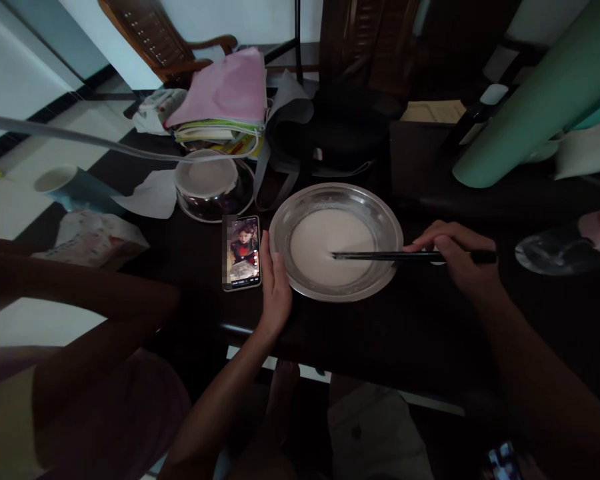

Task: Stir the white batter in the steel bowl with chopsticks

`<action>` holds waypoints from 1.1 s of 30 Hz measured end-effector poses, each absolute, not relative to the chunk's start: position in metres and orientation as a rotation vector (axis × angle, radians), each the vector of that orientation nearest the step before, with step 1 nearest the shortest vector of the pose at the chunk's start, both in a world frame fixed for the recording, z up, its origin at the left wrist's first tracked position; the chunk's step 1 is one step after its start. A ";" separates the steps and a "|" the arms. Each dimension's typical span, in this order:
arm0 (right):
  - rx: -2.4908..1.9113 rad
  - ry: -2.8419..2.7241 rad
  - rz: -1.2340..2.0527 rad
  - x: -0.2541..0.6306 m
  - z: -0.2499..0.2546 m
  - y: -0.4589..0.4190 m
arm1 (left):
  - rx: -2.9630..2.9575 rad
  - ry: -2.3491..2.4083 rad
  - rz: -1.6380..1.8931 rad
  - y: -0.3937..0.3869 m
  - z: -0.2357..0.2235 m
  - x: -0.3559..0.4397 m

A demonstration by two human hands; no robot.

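A wide metal bowl (391, 223) holds a white, milky liquid (325, 233). My left hand (276, 290) holds the bowl's left side, its thumb at the rim and its fingers stretched along the outer wall. In my right hand (463, 257) is a pair of dark chopsticks (390, 256), lying nearly level across the bowl's right rim. Their tips dip into the liquid near its middle. Just left of my left hand lies a phone (243, 257) with a lit screen.
A smaller metal bowl with a lid (213, 183) stands behind the phone. Papers and a pink folder (225, 87) are piled beyond it, beside a dark bag (345, 133). A green cylinder (525, 107) stands right. Another person's arm (95, 287) rests at left.
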State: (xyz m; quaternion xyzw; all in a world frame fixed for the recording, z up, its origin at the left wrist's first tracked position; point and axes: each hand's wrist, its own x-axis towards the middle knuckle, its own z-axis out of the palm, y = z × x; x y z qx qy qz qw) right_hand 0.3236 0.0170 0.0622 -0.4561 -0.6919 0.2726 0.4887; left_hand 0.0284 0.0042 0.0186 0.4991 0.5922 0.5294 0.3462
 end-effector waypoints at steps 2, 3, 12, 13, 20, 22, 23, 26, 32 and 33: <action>-1.090 -1.715 0.696 0.322 0.062 0.017 | 1.289 1.532 1.378 0.004 0.019 0.028; -1.080 -1.762 0.709 0.322 0.062 0.017 | 1.285 1.533 1.381 0.004 0.019 0.028; -1.100 -1.680 0.709 0.323 0.062 0.017 | 1.302 1.544 1.381 0.005 0.018 0.028; -1.077 -1.733 0.723 0.323 0.062 0.017 | 1.307 1.548 1.378 0.005 0.018 0.028; -1.112 -1.685 0.644 0.324 0.061 0.018 | 1.301 1.534 1.416 0.005 0.018 0.029; -1.095 -1.665 0.681 0.324 0.060 0.018 | 1.305 1.534 1.414 0.005 0.017 0.029; -1.086 -1.700 0.706 0.324 0.060 0.018 | 1.304 1.536 1.414 0.005 0.018 0.029; -1.074 -1.836 0.734 0.323 0.061 0.017 | 1.298 1.547 1.410 0.005 0.018 0.029; -1.093 -1.672 0.683 0.323 0.062 0.017 | 1.322 1.557 1.389 0.005 0.017 0.028; -1.080 -1.689 0.708 0.323 0.062 0.017 | 1.321 1.556 1.387 0.005 0.017 0.028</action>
